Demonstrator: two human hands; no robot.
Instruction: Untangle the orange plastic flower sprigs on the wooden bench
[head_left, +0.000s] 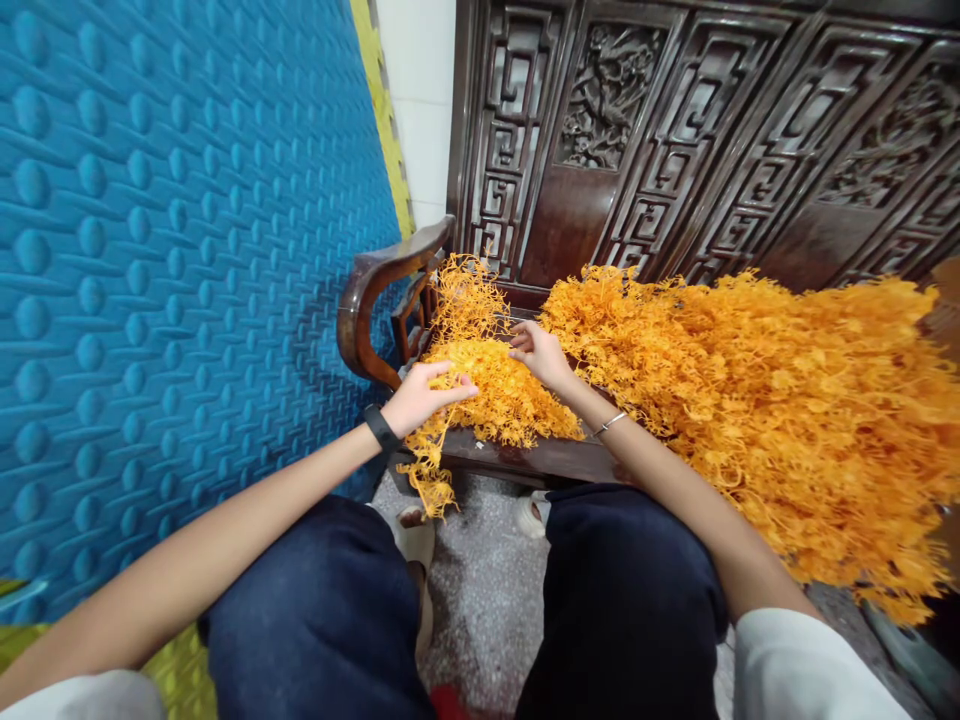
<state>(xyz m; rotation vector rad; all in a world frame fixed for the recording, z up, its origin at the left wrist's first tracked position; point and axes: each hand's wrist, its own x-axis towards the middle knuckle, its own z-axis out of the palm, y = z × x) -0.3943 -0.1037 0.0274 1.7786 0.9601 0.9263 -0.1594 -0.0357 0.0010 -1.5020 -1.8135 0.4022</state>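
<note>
A small heap of yellow-orange, curly artificial plant sprigs (pixel 517 395) lies on the dark wooden bench seat (pixel 540 460) in front of me. My left hand (pixel 429 398) is at the heap's left side, its thumb and fingers spread apart over the sprigs. Some strands hang over the seat's front edge below it. At the heap's upper right is my right hand (pixel 543 354), fingers loosely bent and apart from the thumb. I make out nothing held in either hand. A looser, thinner tangle of orange strands (pixel 469 295) sits behind, against the armrest.
A large pile of orange sprigs (pixel 795 400) covers the bench to the right. The curved wooden armrest (pixel 360 310) bounds the left, beside blue foam matting (pixel 187 250). A carved backrest (pixel 637 130) rises behind. Below lies speckled floor (pixel 487 570), between my knees.
</note>
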